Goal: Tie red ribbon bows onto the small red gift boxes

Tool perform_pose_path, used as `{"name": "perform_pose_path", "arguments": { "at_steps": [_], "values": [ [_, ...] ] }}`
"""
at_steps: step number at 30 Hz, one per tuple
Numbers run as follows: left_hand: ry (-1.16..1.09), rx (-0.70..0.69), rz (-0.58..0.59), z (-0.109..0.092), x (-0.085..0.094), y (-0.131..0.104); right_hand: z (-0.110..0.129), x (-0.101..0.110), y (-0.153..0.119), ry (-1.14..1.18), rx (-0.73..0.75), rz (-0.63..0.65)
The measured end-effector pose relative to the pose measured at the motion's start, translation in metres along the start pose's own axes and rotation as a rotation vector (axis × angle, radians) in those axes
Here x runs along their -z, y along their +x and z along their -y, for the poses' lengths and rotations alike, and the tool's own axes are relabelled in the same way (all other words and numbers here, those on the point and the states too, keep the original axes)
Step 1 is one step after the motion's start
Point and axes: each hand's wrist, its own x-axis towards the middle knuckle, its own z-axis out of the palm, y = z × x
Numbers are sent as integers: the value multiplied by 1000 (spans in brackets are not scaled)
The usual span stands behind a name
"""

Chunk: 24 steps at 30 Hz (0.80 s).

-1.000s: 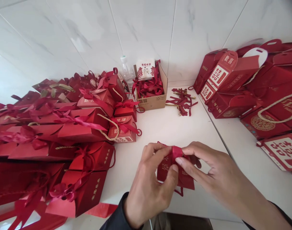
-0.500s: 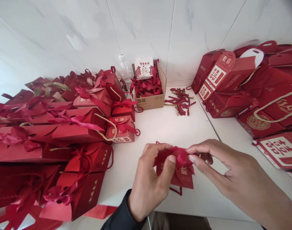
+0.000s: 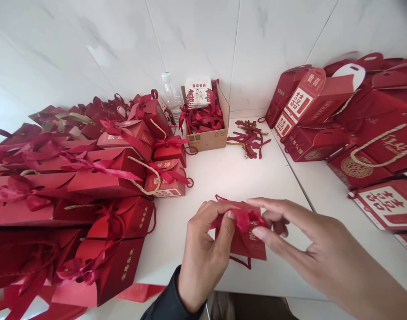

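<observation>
A small red gift box (image 3: 241, 246) with gold lettering and dark red cord handles lies on the white table in front of me. Over its top runs a shiny red ribbon (image 3: 245, 220), partly looped. My left hand (image 3: 210, 249) pinches this ribbon between thumb and forefinger at the box's left side. On the other side is my right hand (image 3: 290, 235), its thumb and forefinger apart around the ribbon's right end, the other fingers curled. Part of the ribbon is hidden by both hands.
Red boxes tied with bows (image 3: 103, 173) crowd the left. At the back stand a cardboard box (image 3: 208, 141) of ribbons with cards on top, a clear bottle (image 3: 170, 95) and a pile of ribbon pieces (image 3: 248, 138). More red boxes (image 3: 323, 142) fill the right.
My right thumb and forefinger have spread apart from the ribbon. The ribbon between my hands looks more opened into a loop. My left hand still pinches it.
</observation>
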Motion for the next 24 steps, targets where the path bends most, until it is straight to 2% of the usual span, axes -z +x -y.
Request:
{"name": "perform_pose_path", "arguments": {
  "at_steps": [4, 10, 12, 14, 17, 19, 24],
  "values": [
    [30, -69, 31, -6, 1, 0, 6, -9, 6, 110, 12, -41],
    [65, -103, 172, -5, 2, -2, 7, -4, 12, 131, -11, -51],
    [76, -67, 145, -2, 0, 0, 4, -2, 9, 92, -24, -49],
    [-24, 24, 62, 2, -2, 2, -3, 1, 5, 29, -40, -40],
    [-189, 131, -18, 5, -4, 4, -14, 7, -2, -47, -67, 50],
    [-216, 138, -22, 6, -5, 3, -19, 12, -4, -58, -69, 84],
    [-278, 134, -21, 2, -8, 1, -12, 17, -2, -1, -32, 18]
  ]
}}
